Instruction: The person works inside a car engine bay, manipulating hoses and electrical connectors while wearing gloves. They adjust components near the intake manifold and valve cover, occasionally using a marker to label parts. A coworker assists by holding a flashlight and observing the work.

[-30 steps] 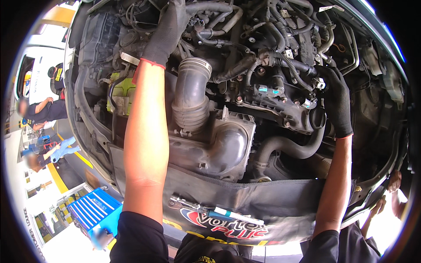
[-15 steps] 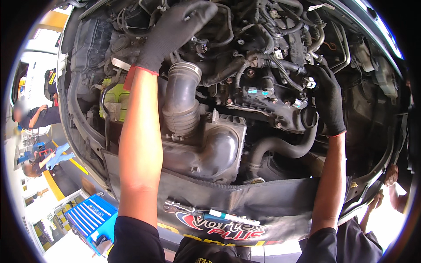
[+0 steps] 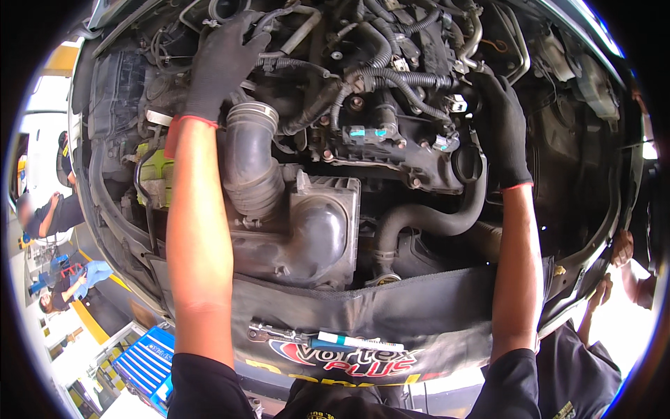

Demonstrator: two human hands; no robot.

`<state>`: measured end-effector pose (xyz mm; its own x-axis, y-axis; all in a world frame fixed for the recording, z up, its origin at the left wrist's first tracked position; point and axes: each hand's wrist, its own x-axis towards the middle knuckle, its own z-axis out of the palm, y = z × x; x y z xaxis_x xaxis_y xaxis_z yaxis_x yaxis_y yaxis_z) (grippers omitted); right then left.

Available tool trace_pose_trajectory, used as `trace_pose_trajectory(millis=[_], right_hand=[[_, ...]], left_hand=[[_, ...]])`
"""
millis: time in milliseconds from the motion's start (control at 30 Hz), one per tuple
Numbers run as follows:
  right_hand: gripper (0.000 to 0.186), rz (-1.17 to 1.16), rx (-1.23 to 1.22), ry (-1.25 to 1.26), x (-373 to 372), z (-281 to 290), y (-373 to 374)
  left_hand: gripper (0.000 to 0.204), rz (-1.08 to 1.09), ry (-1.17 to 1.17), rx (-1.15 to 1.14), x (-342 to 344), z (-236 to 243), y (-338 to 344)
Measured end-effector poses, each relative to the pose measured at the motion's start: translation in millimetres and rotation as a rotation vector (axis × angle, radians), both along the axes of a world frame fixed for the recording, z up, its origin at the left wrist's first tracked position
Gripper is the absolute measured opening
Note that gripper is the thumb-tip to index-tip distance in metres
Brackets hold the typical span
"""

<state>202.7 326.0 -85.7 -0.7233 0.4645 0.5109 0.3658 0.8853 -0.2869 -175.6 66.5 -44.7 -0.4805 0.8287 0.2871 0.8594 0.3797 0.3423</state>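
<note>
Both my hands wear dark gloves with red cuffs and reach into an open engine bay. My left hand (image 3: 222, 66) is at the far left of the engine, its fingers apart, beside a metal pipe (image 3: 303, 31) and thin hoses. Below it stands a ribbed black intake hose (image 3: 252, 157). My right hand (image 3: 502, 129) lies along the engine's right side, near a white connector (image 3: 457, 104) and a corrugated wiring sleeve (image 3: 419, 79). Its fingertips reach a metal pipe fitting; shadow hides most of its fingers. The engine cover (image 3: 384, 150) lies between the hands.
A black air filter box (image 3: 324, 230) and a curved coolant hose (image 3: 436, 222) are nearer me. A ratchet (image 3: 279, 335) and a white marker-like stick (image 3: 359, 341) lie on the dark fender cover (image 3: 391, 307). A blue tool cabinet (image 3: 146, 363) stands left. Another person's hands (image 3: 621, 249) are at the right.
My left hand has moved left and nearer, and its fingers have spread. My right hand has shifted slightly away from the white connector. The whole view has shifted, so the engine sits further left.
</note>
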Motion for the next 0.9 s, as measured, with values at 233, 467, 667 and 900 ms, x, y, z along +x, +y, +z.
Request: trace_pose_trajectory(millis=[233,467,667,900], right_hand=[[0.022,-0.010,0.022,0.007,5,-14,9],[0.028,-0.081,-0.078,-0.069,0,10,-6],[0.027,-0.013,-0.049,0.031,-3,11,-11],[0.032,0.041,-0.278,-0.010,2,24,-10]], left_hand=[[0.066,-0.251,0.136,-0.012,42,17,12],[0.058,-0.575,0.174,0.135,152,53,45],[0.024,-0.651,0.009,0.185,135,21,63],[0.029,-0.363,-0.013,0.276,125,3,58]])
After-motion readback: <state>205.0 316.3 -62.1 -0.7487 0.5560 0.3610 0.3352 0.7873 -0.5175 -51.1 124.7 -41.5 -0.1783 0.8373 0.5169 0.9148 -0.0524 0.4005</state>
